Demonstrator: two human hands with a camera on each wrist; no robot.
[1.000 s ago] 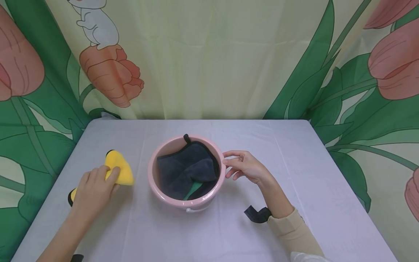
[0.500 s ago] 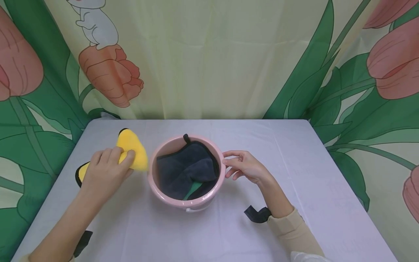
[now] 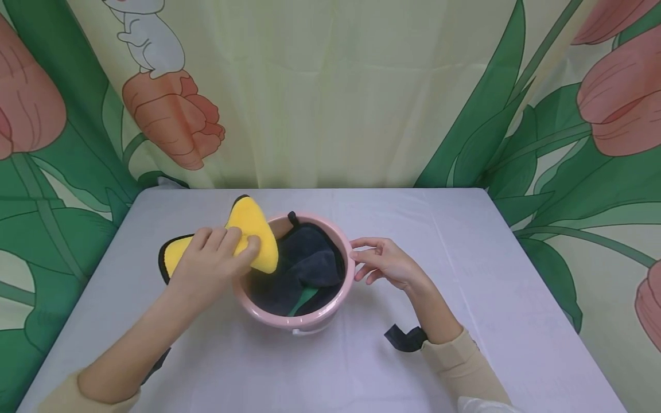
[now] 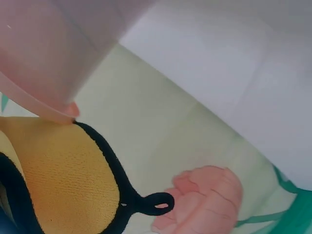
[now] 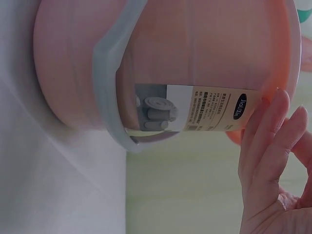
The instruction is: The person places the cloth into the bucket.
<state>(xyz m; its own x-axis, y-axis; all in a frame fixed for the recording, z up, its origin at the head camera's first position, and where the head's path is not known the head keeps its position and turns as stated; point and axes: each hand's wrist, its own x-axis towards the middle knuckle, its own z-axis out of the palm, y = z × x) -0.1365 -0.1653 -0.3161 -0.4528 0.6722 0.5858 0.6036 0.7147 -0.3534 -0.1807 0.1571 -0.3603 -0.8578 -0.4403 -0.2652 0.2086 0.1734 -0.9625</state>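
Observation:
My left hand (image 3: 212,261) grips a yellow cleaning cloth (image 3: 258,238) with black edging, bunched between thumb and fingers. The cloth's right part overlaps the left rim of a pink bucket (image 3: 265,316). In the left wrist view the yellow cloth (image 4: 73,180) shows a black hanging loop, just below the bucket (image 4: 53,53). Inside the bucket lies a dark grey cloth (image 3: 315,261) with a green patch (image 3: 304,299) showing. My right hand (image 3: 384,261) rests its fingertips against the bucket's right rim, fingers fairly straight; in the right wrist view the fingers (image 5: 265,131) touch the outer wall beside a label (image 5: 195,109).
The bucket stands on a table with a white cloth (image 3: 413,218). Its pale handle (image 5: 105,73) hangs down along the side. A curtain printed with flowers and a rabbit (image 3: 330,103) hangs behind the table. Black straps (image 3: 405,338) show at the wrists.
My left hand has carried the yellow cloth from the table's left side rightward and up to the bucket's left rim. The right hand and the bucket have stayed in place.

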